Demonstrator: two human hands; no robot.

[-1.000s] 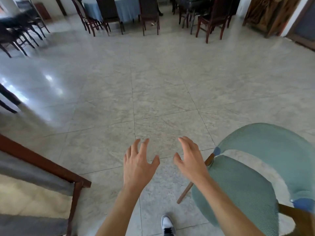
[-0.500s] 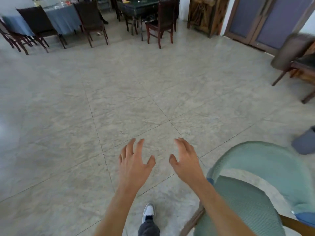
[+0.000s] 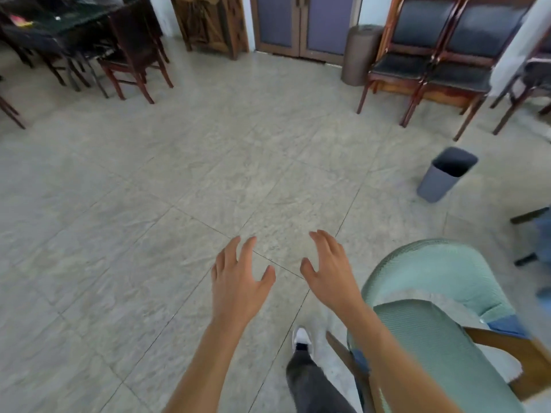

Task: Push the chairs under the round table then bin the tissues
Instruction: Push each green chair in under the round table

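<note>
A person's left hand [image 3: 238, 281] and right hand [image 3: 329, 274] reach forward over a pale grey marble-tiled floor [image 3: 179, 189], each grip spread with fingers apart and slightly bent, holding nothing. The hands hang side by side without touching. Just to the right of the right forearm stands a curved-back armchair upholstered in pale green woven fabric with a brown wooden frame [image 3: 441, 332]; neither hand touches it. Beyond the green armchair, toward the far right, a grey plastic waste bin [image 3: 445, 174] sits upright on the floor, its dark mouth showing. Further past the bin, two dark-cushioned wooden chairs [image 3: 429, 67] line the wall, with a tall brown cylindrical container [image 3: 359, 55] beside them, near purple-panelled double doors [image 3: 301, 23]. Well to the left of the armchair, at the far side of the room, dark wooden dining chairs [image 3: 134, 52] surround a dark table [image 3: 59, 19]. Just left of the armchair's front leg, a white shoe [image 3: 301, 338] and grey trouser leg step forward.
</note>
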